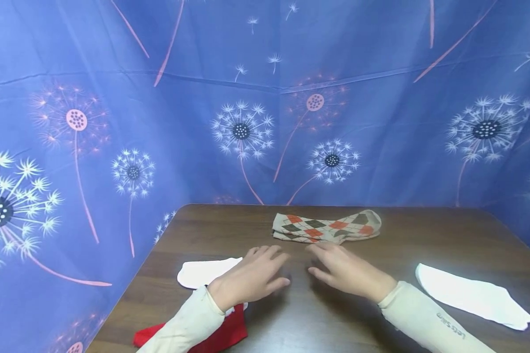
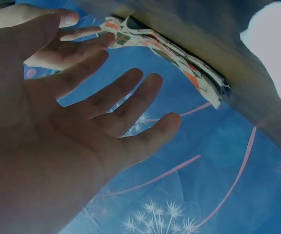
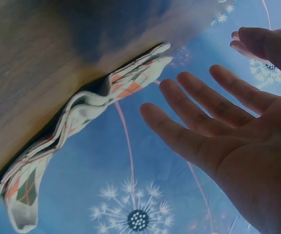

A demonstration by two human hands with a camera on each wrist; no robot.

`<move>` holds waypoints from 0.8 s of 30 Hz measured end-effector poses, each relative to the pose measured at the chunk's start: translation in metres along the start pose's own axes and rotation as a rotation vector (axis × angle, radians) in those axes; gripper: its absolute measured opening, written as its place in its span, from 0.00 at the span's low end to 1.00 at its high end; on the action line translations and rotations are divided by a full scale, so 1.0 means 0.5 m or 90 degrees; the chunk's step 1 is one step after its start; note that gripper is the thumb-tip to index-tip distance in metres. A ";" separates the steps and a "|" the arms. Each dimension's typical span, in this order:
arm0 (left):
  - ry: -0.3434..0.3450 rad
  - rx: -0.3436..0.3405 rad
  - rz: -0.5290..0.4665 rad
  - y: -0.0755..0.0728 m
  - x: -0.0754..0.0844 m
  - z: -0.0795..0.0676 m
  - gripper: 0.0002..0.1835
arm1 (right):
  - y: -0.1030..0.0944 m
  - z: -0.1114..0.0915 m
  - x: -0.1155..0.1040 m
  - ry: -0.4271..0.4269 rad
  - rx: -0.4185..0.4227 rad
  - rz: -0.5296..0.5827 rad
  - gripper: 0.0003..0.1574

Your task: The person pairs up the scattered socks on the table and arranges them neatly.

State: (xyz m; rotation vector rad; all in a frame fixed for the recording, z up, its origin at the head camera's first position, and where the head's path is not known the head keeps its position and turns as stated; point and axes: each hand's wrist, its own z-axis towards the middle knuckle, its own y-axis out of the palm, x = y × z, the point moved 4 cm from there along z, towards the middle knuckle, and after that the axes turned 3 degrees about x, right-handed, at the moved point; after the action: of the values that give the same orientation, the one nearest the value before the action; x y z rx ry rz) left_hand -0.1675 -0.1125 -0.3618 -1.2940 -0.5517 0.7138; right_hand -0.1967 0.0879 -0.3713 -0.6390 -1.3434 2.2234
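An argyle pair of socks (image 1: 327, 228), cream with orange and brown diamonds, lies stacked near the table's far edge. My left hand (image 1: 253, 274) is spread in front of it and holds nothing; the left wrist view shows its palm and parted fingers. My right hand (image 1: 346, 272) also holds nothing, its fingertips close to the near side of the argyle socks. Beside my left hand lies a white sock (image 1: 205, 273), partly hidden by the hand. A red cloth item (image 1: 223, 333) with a bit of white is half covered by my left forearm.
Another white sock (image 1: 474, 296) lies flat at the right of the brown wooden table (image 1: 300, 323), beyond my right sleeve. Behind the table's far edge hangs a blue curtain (image 1: 181, 122) printed with dandelions, which also runs along both sides.
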 end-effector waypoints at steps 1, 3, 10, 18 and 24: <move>-0.003 -0.001 0.000 -0.002 -0.002 -0.003 0.26 | 0.002 0.003 -0.002 -0.005 0.001 0.001 0.28; -0.011 0.003 0.009 -0.008 -0.007 -0.008 0.26 | 0.005 0.009 -0.005 -0.019 0.005 0.000 0.28; -0.060 0.027 0.056 -0.021 -0.035 -0.030 0.25 | 0.018 0.033 -0.012 -0.064 0.020 0.006 0.25; -0.093 0.021 0.042 -0.022 -0.061 -0.057 0.26 | 0.019 0.054 -0.026 -0.077 0.029 -0.006 0.26; -0.122 0.012 0.001 -0.042 -0.087 -0.075 0.26 | 0.026 0.068 -0.035 -0.078 0.018 -0.005 0.26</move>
State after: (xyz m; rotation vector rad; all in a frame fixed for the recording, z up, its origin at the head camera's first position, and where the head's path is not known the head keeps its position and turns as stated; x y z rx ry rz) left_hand -0.1662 -0.1721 -0.3476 -1.2162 -0.6973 0.8486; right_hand -0.2055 0.0488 -0.3661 -0.4943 -1.3674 2.3035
